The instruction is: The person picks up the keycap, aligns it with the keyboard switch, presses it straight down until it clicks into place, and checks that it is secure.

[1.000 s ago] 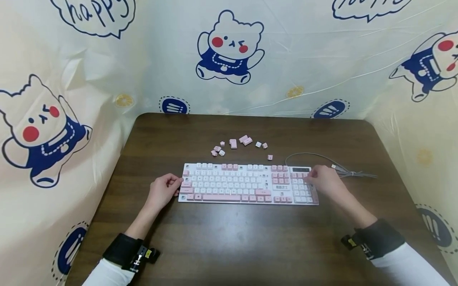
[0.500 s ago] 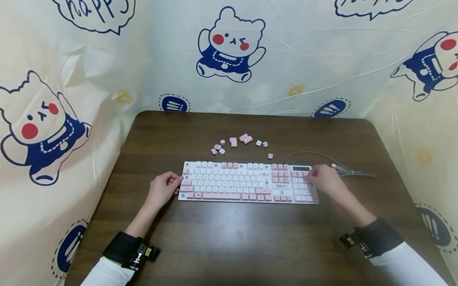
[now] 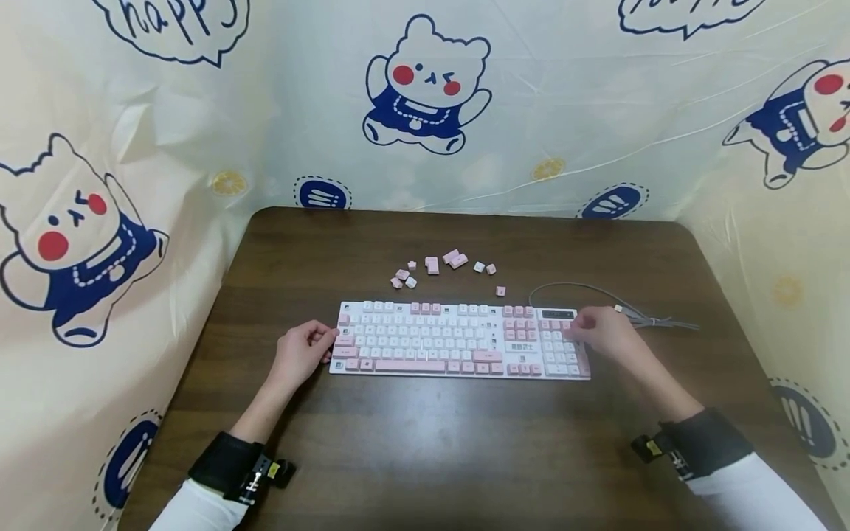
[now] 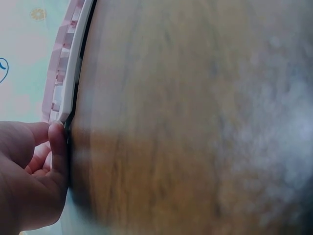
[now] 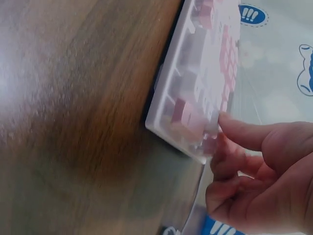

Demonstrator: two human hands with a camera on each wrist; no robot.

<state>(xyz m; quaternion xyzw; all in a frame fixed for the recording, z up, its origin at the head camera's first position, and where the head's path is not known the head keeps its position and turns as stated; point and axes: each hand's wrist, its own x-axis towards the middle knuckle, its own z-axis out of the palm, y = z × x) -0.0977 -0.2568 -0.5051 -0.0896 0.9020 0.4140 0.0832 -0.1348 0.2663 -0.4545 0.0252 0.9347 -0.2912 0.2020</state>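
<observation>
While both forearms reach forward over the table, the scene reads from the near edge outward:

Sleeves: white cuffs with black wrist straps (image 3: 229, 464) at the near corners of the dark brown wooden table (image 3: 465, 457).
Left hand (image 3: 302, 356): fingers curled against the left end of the pink-and-white plastic keyboard (image 3: 458, 341); the left wrist view shows a thumb and fingertip (image 4: 57, 132) pinching its corner edge.
Right hand (image 3: 606, 335): lies over the number pad at the keyboard's right end, fingers bent; the right wrist view shows fingertips (image 5: 234, 129) touching the keys near the right corner, gripping nothing that I can see.
Keyboard position: flat on the table, about mid-table, long side facing the person.
Grey cable (image 3: 598, 293): loops from behind the keyboard's right end, past the right hand.
Loose pink and white keycaps (image 3: 441, 268): scattered just behind the keyboard, apart from it; one pink cap (image 3: 501, 291) sits nearest the top edge.
Backdrop: cream plastic sheet with cartoon bears (image 3: 425, 85) encloses the table's far and side edges.
</observation>
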